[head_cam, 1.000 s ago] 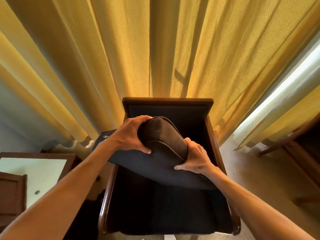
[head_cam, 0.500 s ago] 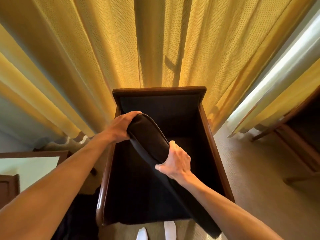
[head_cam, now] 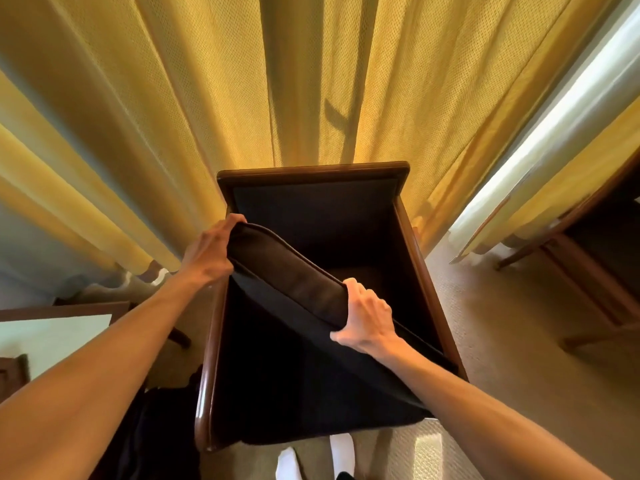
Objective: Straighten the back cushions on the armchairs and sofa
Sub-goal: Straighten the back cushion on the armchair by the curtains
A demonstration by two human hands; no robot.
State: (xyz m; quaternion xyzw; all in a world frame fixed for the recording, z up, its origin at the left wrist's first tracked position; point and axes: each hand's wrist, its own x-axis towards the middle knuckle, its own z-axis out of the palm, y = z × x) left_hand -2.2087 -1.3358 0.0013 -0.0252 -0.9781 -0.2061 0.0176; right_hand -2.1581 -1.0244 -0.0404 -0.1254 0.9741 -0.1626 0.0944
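Since the earlier frames the dark padded back cushion (head_cam: 291, 278) has swung from lying flat to standing edge-up on a diagonal. Left hand (head_cam: 207, 252) and right hand (head_cam: 367, 315) each clamp a top corner, arms outstretched, probably to seat it in the dark wood-framed armchair (head_cam: 311, 169) before yellow curtains (head_cam: 156, 116).

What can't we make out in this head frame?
- Seat of the armchair: head view, too dark, and the cushion covers part of it.
- Cushion's lower corner: hidden behind the right forearm.
- Left hand fingers: tucked behind the cushion's top edge.
- Right hand thumb: hidden under the cushion.
- Second chair: cut off by the right edge.
- Side table: cut off by the left edge.
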